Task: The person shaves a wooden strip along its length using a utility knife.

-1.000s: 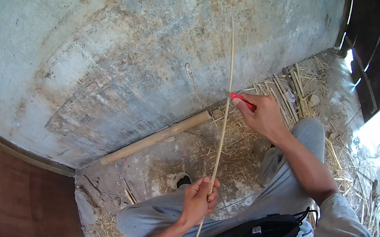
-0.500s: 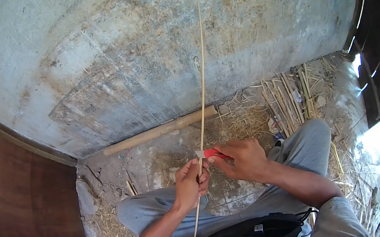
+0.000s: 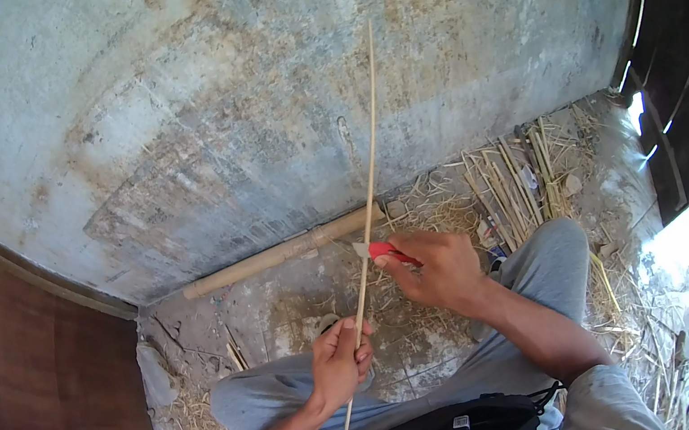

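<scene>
Strip (image 3: 372, 119) pinched in the left hand (image 3: 339, 363), knife (image 3: 390, 253) gripped in the right hand (image 3: 443, 271) across it.
Shavings (image 3: 438, 216) litter the floor (image 3: 261, 306) below; beyond the hands, a pole (image 3: 266, 263) lies along the stained wall (image 3: 257, 129).

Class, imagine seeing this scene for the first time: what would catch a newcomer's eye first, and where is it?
The long pale strip stands out first, slanting up from the left hand before the stained wall. Next comes the bright red knife handle in the right hand, its blade at the strip. Behind them, a thick pole lies along the wall's foot.
</scene>
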A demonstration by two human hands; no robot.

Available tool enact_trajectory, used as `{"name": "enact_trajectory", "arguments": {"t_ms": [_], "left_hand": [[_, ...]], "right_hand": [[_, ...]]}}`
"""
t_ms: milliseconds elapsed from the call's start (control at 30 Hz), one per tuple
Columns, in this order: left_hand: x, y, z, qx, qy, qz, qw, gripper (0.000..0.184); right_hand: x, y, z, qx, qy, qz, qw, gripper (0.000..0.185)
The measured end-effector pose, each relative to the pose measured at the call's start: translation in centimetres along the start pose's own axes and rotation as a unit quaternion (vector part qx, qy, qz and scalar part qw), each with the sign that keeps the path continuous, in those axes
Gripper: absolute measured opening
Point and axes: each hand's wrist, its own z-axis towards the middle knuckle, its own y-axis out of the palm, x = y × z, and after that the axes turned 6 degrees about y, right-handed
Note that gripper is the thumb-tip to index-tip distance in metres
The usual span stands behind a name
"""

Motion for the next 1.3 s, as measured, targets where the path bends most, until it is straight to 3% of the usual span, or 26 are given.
{"name": "enact_trajectory", "arguments": {"t_ms": [233,300,500,567,633,933,1000,1067,1200,1300], "left_hand": [[-0.9,-1.9,-2.8,0.03,-0.03,0.041,0.998,0.032],[-2.1,-2.7,-5.4,0.008,-0.042,0.047,0.998,0.033],[-2.6,-5.0,-10.3,0.087,-0.033,0.098,0.991,0.034],[-3.2,-5.7,-11.7,0.081,-0.027,0.088,0.992,0.032],[-4.3,-6.2,-13.0,0.135,-0.056,0.051,0.988,0.031],[-4.5,-6.5,-17.6,0.143,-0.052,0.066,0.986,0.034],[-4.9,-6.5,-18.8,0.164,-0.067,0.069,0.982,0.034],[-7.1,-8.0,-20.8,0.113,-0.024,0.084,0.99,0.035],[-5.3,-6.5,-22.5,0.135,-0.057,0.107,0.983,0.036],[-5.1,-6.7,-22.7,0.164,-0.08,0.098,0.978,0.037]], "right_hand": [[0.9,0.1,2.0,0.026,0.018,0.023,0.999,0.027],[2.4,-0.8,3.7,0.024,0.069,-0.036,0.997,0.027],[0.2,1.1,2.2,-0.002,0.013,0.005,1.0,0.027],[0.2,2.1,1.5,-0.001,-0.004,0.015,1.0,0.029],[-0.3,2.6,1.1,-0.002,-0.023,0.027,0.999,0.031],[-0.3,3.4,1.2,-0.045,-0.012,-0.005,0.999,0.031],[1.4,4.1,2.0,0.005,0.041,0.016,0.999,0.03],[3.5,1.3,4.5,-0.011,0.131,-0.023,0.991,0.031],[5.0,-0.4,5.3,0.014,0.139,-0.077,0.987,0.033],[3.1,-0.1,4.3,0.035,0.13,-0.013,0.991,0.032]]}}
